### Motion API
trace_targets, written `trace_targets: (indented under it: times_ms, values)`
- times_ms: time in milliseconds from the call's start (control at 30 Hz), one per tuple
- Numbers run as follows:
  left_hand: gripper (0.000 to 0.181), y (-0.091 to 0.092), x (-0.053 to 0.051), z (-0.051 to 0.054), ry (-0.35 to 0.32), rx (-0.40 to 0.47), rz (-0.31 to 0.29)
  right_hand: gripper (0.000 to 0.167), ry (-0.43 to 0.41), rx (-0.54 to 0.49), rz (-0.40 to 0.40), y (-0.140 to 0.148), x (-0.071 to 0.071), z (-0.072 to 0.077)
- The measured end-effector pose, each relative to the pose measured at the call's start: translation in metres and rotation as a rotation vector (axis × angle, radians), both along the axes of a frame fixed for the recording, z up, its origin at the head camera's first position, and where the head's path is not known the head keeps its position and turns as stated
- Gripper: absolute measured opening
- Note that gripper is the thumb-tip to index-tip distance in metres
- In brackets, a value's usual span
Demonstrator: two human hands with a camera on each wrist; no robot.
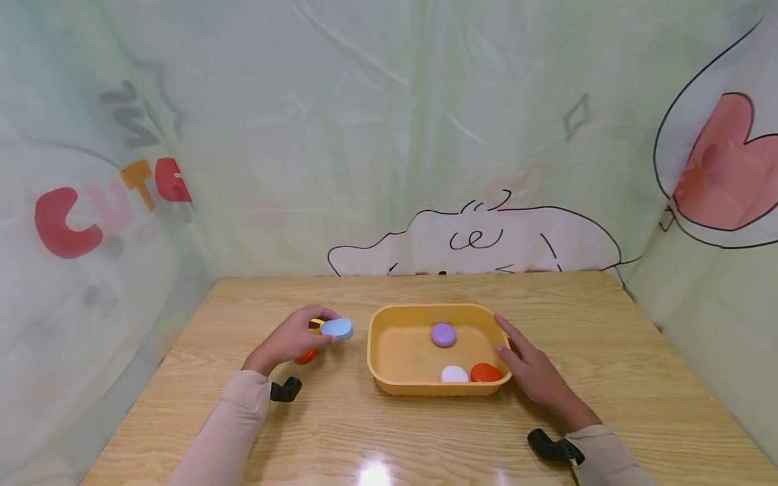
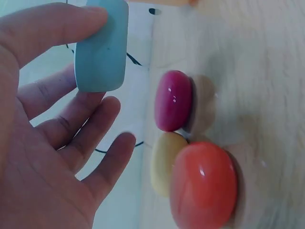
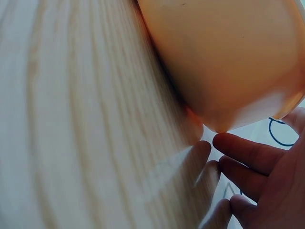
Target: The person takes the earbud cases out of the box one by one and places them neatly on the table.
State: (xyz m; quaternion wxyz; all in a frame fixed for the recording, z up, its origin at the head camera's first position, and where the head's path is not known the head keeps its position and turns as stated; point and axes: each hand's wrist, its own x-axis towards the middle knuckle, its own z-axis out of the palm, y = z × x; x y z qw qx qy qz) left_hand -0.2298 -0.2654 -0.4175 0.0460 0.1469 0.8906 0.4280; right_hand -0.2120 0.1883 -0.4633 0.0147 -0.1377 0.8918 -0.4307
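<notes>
My left hand (image 1: 302, 335) pinches a light blue rounded block (image 1: 338, 329) between thumb and fingers, raised over the table left of the tray. In the left wrist view the thumb presses the block's face, and the other fingers are spread apart. Below that hand lie a magenta oval piece (image 2: 173, 100), a yellow piece (image 2: 164, 162) and an orange-red piece (image 2: 204, 185), close together. My right hand (image 1: 537, 372) rests against the right side of the yellow-orange tray (image 1: 398, 352), fingers mostly straight. Inside the tray are a purple piece (image 1: 444, 335), a white piece (image 1: 454, 374) and a red piece (image 1: 485, 372).
The tray stands on a wooden table (image 1: 328, 432) near its middle. A printed curtain (image 1: 377, 135) hangs behind the table and along both sides. Black wrist devices (image 1: 554, 448) sit at both cuffs.
</notes>
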Motion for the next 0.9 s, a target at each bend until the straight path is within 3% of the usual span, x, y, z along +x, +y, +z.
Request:
trace_targets:
  times_ms: [300,600,900]
  values:
    - [0.035,-0.010,0.003,-0.011,0.036,-0.068,0.112,0.061,-0.002,-0.007,0.001,-0.001,-0.001,-0.002]
    - [0.035,-0.011,0.005,-0.020,-0.023,-0.105,0.120,0.061,-0.005,-0.008,0.000,0.000,0.000,-0.002]
    - [0.029,-0.009,0.003,-0.028,0.005,-0.106,0.091,0.062,-0.009,-0.006,-0.007,-0.001,0.000,-0.002]
